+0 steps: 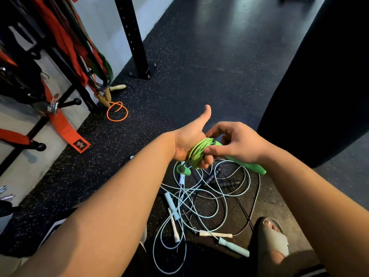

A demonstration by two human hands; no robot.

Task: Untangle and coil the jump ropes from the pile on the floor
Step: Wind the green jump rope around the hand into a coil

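A green jump rope (196,151) is wound in a tight coil around the palm of my left hand (191,136), whose thumb sticks up and whose fingers curl under the coil. My right hand (237,142) pinches the rope's green handle (247,165) where it meets the coil. The other green handle (184,170) dangles below my left hand. Under both hands a tangled pile (201,204) of pale blue and black jump ropes with white, pale blue and black handles lies on the floor.
A black rack post (135,37) is bolted to the speckled rubber floor. An orange rope loop (117,111) and wooden handles (107,95) lie by red and green bands (65,41) at left. A dark punching bag (327,76) hangs right. My sandalled foot (273,238) is by the pile.
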